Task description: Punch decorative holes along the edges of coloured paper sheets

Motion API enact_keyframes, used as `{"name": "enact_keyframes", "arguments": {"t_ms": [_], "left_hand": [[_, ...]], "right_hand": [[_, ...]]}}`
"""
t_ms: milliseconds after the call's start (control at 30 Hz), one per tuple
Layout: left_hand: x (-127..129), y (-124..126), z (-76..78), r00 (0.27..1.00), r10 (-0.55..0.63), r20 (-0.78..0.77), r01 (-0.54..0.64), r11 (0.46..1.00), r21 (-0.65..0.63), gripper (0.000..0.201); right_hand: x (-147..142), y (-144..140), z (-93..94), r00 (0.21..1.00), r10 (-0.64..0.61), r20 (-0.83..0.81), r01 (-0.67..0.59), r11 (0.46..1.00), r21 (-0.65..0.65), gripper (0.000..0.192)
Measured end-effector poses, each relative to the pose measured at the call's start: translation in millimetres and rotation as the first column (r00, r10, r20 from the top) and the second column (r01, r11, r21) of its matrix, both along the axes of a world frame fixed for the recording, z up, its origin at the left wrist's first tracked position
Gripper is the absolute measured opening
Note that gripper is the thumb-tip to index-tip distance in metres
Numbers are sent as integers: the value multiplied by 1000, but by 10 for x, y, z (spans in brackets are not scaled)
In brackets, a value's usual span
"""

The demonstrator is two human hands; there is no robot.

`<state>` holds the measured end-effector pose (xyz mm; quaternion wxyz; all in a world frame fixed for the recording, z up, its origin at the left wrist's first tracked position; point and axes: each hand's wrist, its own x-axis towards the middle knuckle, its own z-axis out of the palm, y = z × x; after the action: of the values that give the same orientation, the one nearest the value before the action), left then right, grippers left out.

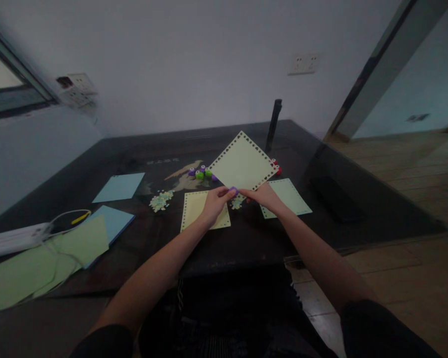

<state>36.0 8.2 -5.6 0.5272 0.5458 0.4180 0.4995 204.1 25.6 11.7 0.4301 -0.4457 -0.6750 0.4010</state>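
Purple craft punch [233, 190] clasped in the left hand [217, 199], at the near corner of a cream sheet with hole-punched borders [242, 161]. Right hand [264, 195] just right of the punch, index finger extended toward it; pinch on the sheet or mere contact too small to tell. Sheet raised, corner-on, spreading away beyond the grip; long axis not readable at this angle. Lower-left edge apparently unpunched, running outward from the grip on the nearer, left-hand side; punched lower-right edge toward the right hand. Below the grip, paper confetti [238, 202].
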Motion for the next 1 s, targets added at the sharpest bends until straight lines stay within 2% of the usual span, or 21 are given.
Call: {"name": "enact_keyframes", "arguments": {"t_ms": [300,700,867,1000], "left_hand": [[7,8,-11,1000,3,-6,-3,1000,8,35],[-9,19,-6,1000,-8,-2,8,1000,-26,37],[-9,21,-6,1000,-1,-1,1,1000,-30,37],[-9,24,-15,1000,-12,17,12,999,-30,36]], "right_hand": [[9,-27,54,1000,-1,-1,1,1000,-23,35],[18,27,-42,1000,4,-4,-4,1000,-26,29],[19,16,-20,1000,4,21,-4,1000,-12,25],[21,3,9,999,9,47,-7,999,-32,28]]}}
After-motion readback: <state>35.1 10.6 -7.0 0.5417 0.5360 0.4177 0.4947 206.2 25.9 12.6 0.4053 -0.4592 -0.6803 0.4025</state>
